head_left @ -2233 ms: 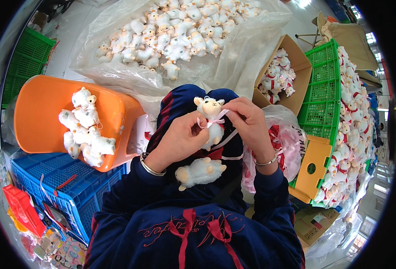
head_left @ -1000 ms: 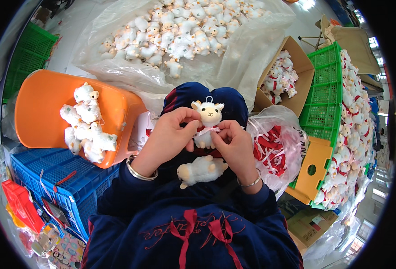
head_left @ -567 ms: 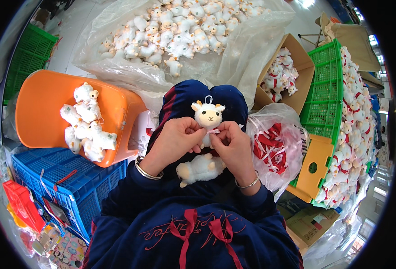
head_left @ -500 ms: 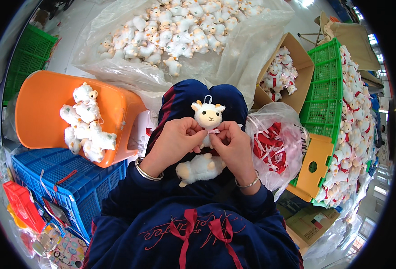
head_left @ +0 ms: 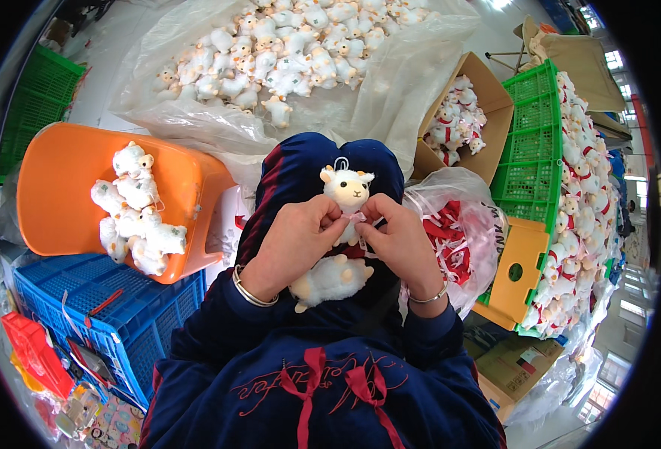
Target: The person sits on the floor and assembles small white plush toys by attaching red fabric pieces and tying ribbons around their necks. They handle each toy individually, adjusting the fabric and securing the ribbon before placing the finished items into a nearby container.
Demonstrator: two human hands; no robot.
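A small white plush sheep point(head_left: 346, 191) with a tan face stands upright over my lap. My left hand point(head_left: 298, 241) pinches it at the neck from the left. My right hand point(head_left: 399, 239) meets it from the right, and both sets of fingertips close on a thin pink ribbon point(head_left: 358, 218) at the toy's throat. A second white plush sheep point(head_left: 331, 278) lies on its side on my dark blue lap, just under my wrists.
An orange tub point(head_left: 61, 176) at left holds several plush sheep. A blue crate point(head_left: 121, 314) sits below it. A clear plastic sheet point(head_left: 390, 90) ahead carries a heap of sheep. At right are a cardboard box point(head_left: 488, 112), a bag of red and pink ribbons point(head_left: 458, 239) and a green crate point(head_left: 532, 150).
The ribbon, earlier held out in a loose loop, is now drawn tight at the sheep's neck. My right hand came down and in, so both hands now pinch together there.
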